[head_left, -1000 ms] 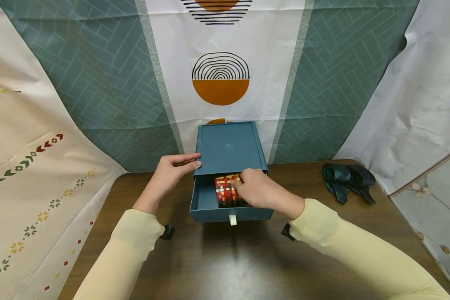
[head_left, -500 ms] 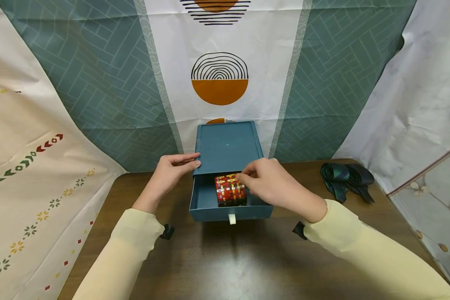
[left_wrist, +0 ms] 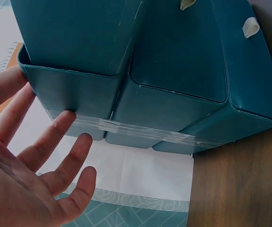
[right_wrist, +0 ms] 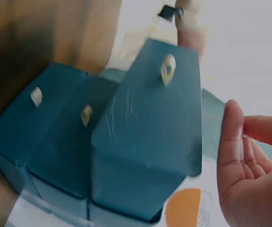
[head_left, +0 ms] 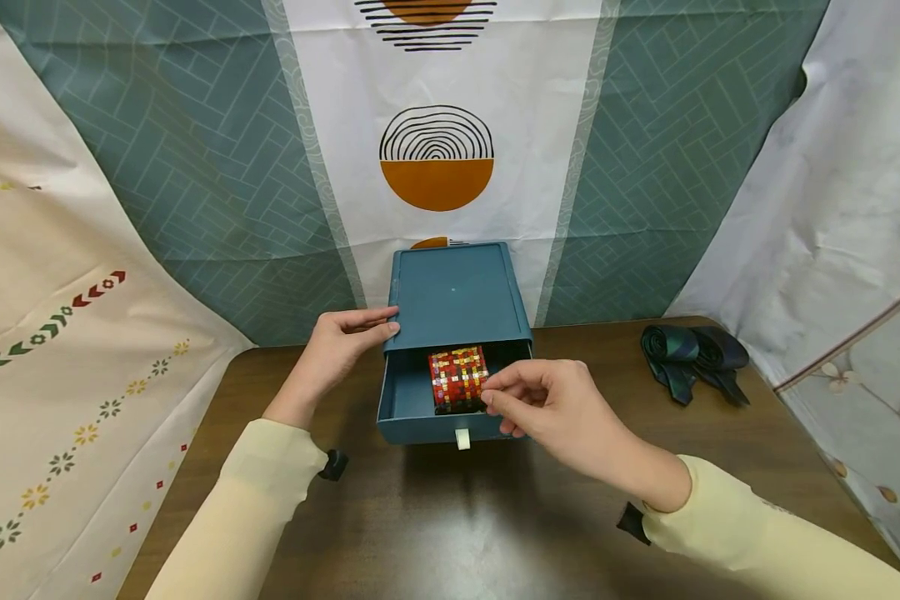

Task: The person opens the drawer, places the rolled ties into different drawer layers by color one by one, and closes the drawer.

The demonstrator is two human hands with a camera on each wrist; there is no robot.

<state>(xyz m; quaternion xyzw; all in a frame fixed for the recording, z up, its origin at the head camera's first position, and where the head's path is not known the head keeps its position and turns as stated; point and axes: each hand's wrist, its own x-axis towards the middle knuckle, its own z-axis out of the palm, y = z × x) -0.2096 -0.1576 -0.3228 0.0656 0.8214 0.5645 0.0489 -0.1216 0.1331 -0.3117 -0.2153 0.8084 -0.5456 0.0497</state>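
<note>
A blue-teal drawer unit (head_left: 457, 296) stands at the back of the table, its top drawer (head_left: 420, 431) pulled out. Inside lies a red, yellow and black checkered thing (head_left: 457, 377) with a curved, shiny surface; its exact kind is not clear. My left hand (head_left: 337, 350) touches the left side of the unit; the left wrist view shows its fingers (left_wrist: 62, 124) spread against the casing. Over the drawer's right front corner is my right hand (head_left: 562, 408), fingers loosely bent. In the right wrist view its thumb and forefinger (right_wrist: 231, 127) are close together with nothing visible between them.
Two rolled ties (head_left: 693, 354), dark green and black, lie at the table's right end. Two shut drawers with cloth pull tabs (right_wrist: 86, 115) sit below the open one. Patterned cloth (head_left: 435, 125) hangs behind and on both sides of the brown table (head_left: 420, 517).
My right hand has come off the checkered thing and moved right and towards me. The checkered thing stays in the drawer, now less covered. The left hand stays on the unit.
</note>
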